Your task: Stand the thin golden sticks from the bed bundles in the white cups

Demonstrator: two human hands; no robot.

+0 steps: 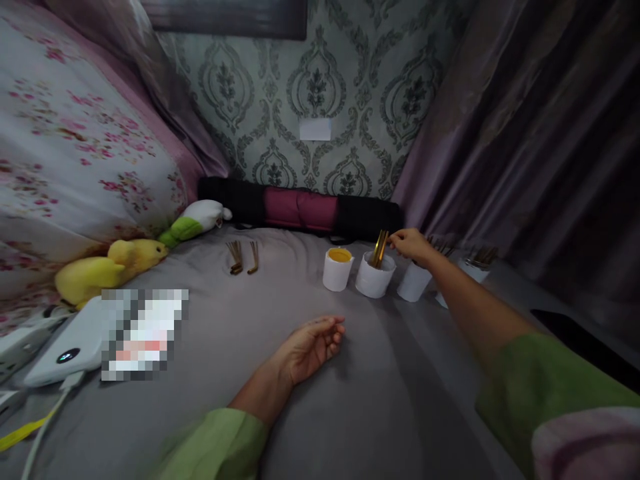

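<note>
My right hand [413,245] reaches out to a white cup [374,281] that holds several thin, shiny gold sticks [381,248]. Its thumb and forefinger are pinched together right beside the sticks' upper ends. Whatever is between those fingertips is too small to make out. Palm partly up, my left hand [314,347] rests above the grey sheet, its fingers loosely curled and holding nothing. Left of the stick cup stands another white cup with a yellow inside [337,272]. Further left, two small groups of thin gold-brown sticks [235,259] are on the sheet.
Behind my right forearm are more white cups [414,283] with sticks in them. A black and maroon roll [300,208] lies along the wall. At left are plush toys [95,275], a white power bank [75,347] with a cable, and a blurred-out object. A dark flat object [585,340] lies at right.
</note>
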